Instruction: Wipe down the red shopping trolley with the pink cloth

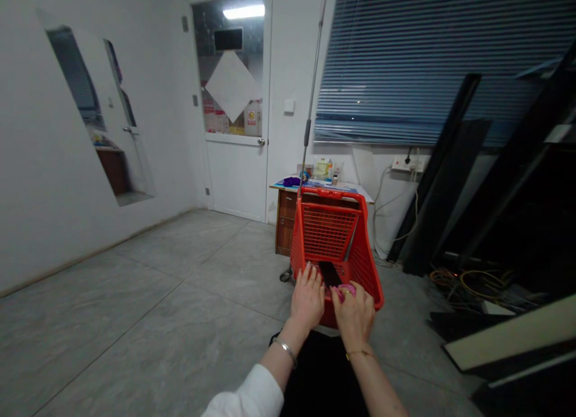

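Note:
A red plastic shopping cart (330, 231) stands in front of me on the grey tiled floor. My left hand (307, 297) rests on its near rim with the fingers spread over the edge. My right hand (355, 315) grips the near rim beside it and also holds a small pink object (344, 290) against it. A dark flat item (330, 273) lies inside the basket, just beyond my fingers.
A small wooden desk (288, 216) with bottles and clutter stands behind the cart under blue blinds (427, 63). A white door (236, 165) is at the back. Black panels (450, 171) lean on the right wall over tangled cables (468, 282). A mop pole (312, 87) stands upright.

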Tool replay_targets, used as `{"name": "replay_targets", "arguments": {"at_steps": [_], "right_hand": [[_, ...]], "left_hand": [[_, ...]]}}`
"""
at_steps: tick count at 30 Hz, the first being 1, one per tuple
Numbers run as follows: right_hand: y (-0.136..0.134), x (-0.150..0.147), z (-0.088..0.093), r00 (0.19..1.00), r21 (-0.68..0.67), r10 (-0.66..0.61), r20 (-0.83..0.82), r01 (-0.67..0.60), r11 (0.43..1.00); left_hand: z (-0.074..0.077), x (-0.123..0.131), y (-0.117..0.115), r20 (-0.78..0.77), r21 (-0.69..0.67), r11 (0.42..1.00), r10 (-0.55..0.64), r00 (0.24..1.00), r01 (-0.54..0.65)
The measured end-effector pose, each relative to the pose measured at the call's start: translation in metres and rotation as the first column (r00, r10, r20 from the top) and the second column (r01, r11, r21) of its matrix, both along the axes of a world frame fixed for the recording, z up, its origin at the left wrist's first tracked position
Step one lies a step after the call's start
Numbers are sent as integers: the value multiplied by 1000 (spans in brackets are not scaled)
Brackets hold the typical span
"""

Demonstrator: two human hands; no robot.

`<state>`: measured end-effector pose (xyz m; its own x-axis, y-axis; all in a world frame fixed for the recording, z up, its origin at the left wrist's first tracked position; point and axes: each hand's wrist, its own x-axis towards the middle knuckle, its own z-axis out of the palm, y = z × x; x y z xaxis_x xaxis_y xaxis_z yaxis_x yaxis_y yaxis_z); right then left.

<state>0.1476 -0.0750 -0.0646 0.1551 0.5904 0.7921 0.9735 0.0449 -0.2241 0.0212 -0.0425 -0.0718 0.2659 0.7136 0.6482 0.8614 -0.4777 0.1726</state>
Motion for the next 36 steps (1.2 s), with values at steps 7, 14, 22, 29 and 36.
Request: {"name": "replay_targets", "arguments": {"at_steps": [7,14,22,29,36], "right_hand": [[7,43,9,982,-124,188,32,-182,975],[-6,34,9,996,-59,5,92,0,998],[-8,2,-12,1000,41,-28,-5,28,999],[1,35,-3,972,-96,88,218,-69,993],[5,62,0,970,-88,120,210,-103,991]], "left_hand": [[1,1,-1,-3,-21,1000,6,1000,-6],[3,6,-1,27,22,1000,12,1000,-12],[-7,22,-5,-9,-31,1000,-5,1000,5],[-5,9,-3,11,-7,999,-50,999,50],[-4,14,-4,29,-25,999,-36,999,37]]}}
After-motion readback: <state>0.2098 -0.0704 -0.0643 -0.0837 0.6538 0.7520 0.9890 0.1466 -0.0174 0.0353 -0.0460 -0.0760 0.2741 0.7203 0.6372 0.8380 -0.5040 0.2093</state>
